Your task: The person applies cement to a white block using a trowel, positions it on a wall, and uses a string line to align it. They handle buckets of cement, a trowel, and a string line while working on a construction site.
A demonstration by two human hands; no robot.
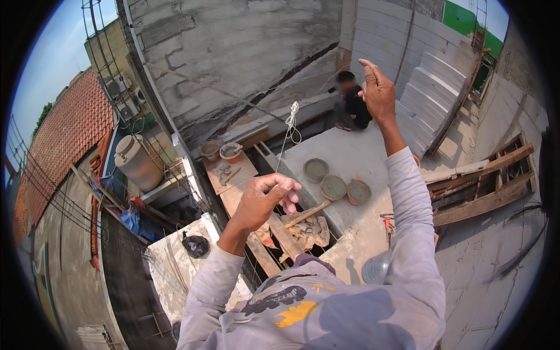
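A white string bundle (pixel 293 121) hangs in mid-air between my hands, its loops loosely gathered. From it a thin line runs down to my left hand (pixel 265 201), which pinches it between thumb and fingers. My right hand (pixel 378 92) is raised farther away and to the right, its index finger stretched out and the other fingers partly bent. I see nothing in it. Beyond the bundle and below my right hand, a person in dark clothes (pixel 353 105) crouches by the wall.
Mortar-filled buckets (pixel 334 187) stand on the grey slab (pixel 303 153). Planks (pixel 284 236) cross a gap below my left hand, with crumpled sacks (pixel 312 233) in it. More buckets (pixel 231 153) sit on a board at left. A wooden frame (pixel 484 186) lies at right.
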